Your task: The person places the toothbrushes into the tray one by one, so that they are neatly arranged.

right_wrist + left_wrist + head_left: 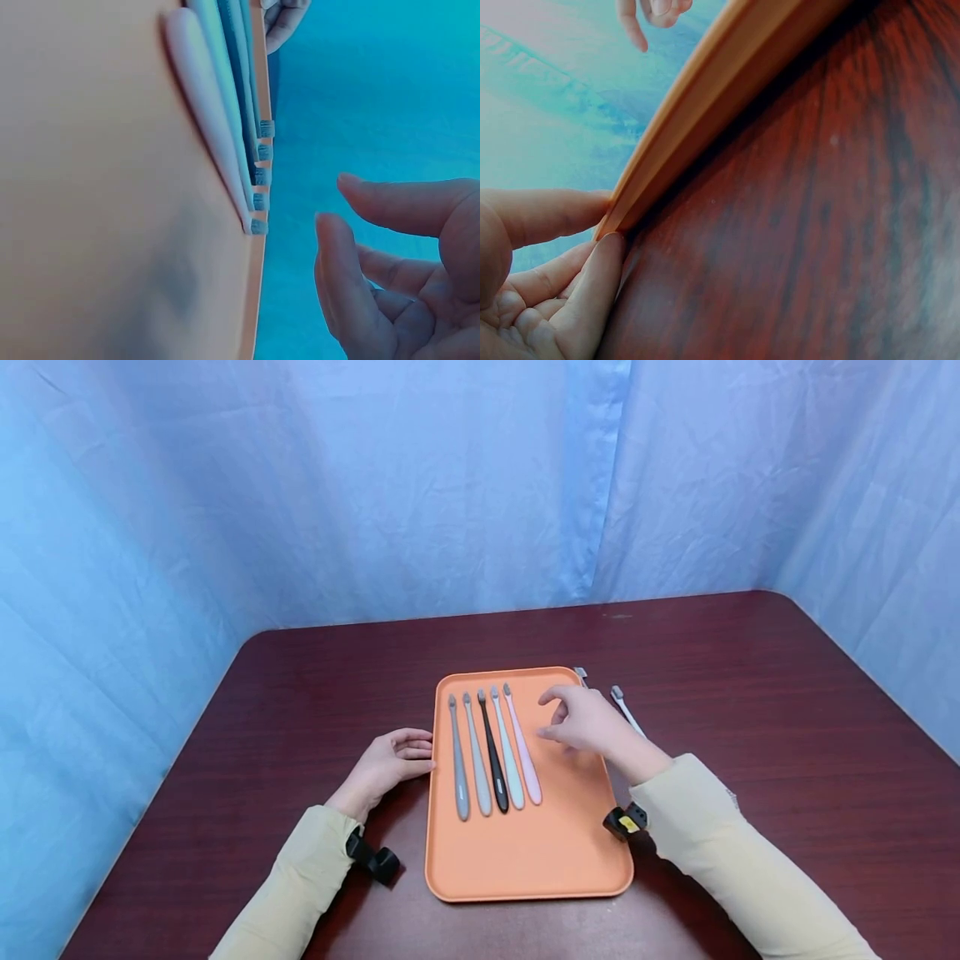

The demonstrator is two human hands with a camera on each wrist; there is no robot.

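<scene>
Left wrist view alone shows left hand (532,277) apparently touching tray (705,105) rim.

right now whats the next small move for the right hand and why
Probably swing the right hand rightward to the white toothbrush on the dark red table. It hovers empty over the orange tray, five toothbrushes are already lined up there, and the left hand steadies the tray's edge.

orange tray (525,860), black toothbrush (491,752), pink toothbrush (523,752), dark red table (750,693)
</scene>
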